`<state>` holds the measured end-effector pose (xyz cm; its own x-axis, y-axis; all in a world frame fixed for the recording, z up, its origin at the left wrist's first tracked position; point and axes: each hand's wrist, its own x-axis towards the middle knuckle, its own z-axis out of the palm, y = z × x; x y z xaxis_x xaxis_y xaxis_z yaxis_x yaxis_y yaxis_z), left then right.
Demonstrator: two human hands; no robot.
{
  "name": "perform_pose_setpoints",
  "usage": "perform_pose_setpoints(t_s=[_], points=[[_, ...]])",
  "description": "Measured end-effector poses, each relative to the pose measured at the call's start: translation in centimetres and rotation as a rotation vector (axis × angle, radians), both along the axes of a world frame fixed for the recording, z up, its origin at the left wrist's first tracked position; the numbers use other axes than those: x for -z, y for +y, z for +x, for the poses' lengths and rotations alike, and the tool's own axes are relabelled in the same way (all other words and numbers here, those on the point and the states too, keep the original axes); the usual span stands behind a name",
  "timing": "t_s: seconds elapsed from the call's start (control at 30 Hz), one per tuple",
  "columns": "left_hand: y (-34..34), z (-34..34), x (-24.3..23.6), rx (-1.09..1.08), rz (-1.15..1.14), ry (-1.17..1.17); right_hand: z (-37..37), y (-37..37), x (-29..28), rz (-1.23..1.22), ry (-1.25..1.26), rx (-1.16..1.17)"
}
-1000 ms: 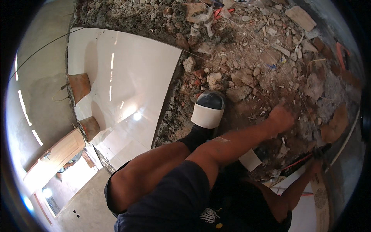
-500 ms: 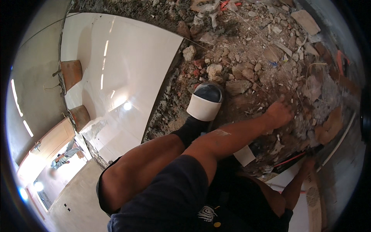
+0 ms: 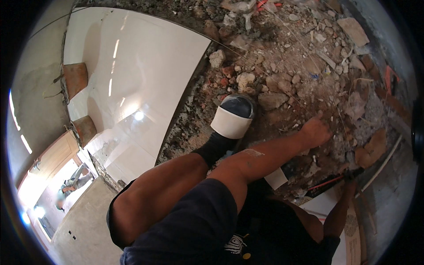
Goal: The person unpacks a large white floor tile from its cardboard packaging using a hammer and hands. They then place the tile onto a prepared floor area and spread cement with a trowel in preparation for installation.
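Note:
My left hand (image 3: pixel 316 132) is held low over the rubble, its fingers curled into a closed shape. Whatever is in it, if anything, is too small to make out. A thin string (image 3: pixel 282 90) stretches over the rubble not far from it. Off to the right, my right hand (image 3: pixel 348 180) is closed at the end of a long dark object with a red strip (image 3: pixel 327 182). Shadow hides its fingers and what they grip. Beside that forearm lies a printed cardboard box (image 3: pixel 352 238). My sandalled foot (image 3: pixel 233 119) rests on the dirt.
Large glossy pale tiles (image 3: pixel 137 66) cover the floor at left, bordering rough dirt. Stones and broken chunks (image 3: pixel 271 100) surround my foot. A brown flat piece (image 3: pixel 371 148) and a pale rod (image 3: pixel 385 158) lie by the right wall. Another person (image 3: pixel 75 183) is beyond the doorway.
My right hand has moved away from the box to the end of the dark object. My left hand stays nearly in place, its blur gone. The person beyond the doorway has changed posture.

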<state>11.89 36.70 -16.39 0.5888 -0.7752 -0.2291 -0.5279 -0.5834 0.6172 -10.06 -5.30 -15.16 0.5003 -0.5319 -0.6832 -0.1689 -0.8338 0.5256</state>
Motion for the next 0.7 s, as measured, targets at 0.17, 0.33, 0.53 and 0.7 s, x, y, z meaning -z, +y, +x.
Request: perform_pose_setpoints(t_s=[0.17,0.33,0.53,0.7], points=[[-0.1,0.7,-1.0,0.23,0.163,0.29,0.8,4.5,-1.6,0.026,-0.296,0.198],[-1.6,-0.3,-1.6,0.063,0.005,-0.1,2.4,7.0,-2.4,-0.191,-0.341,0.619],[-7.7,-2.5,-2.8,0.237,0.01,-0.097,2.6,8.7,-3.5,-0.17,-0.533,0.827],[-15.2,-5.1,-3.3,0.382,0.089,0.086,1.7,9.6,-4.1,-0.108,-0.583,0.856]])
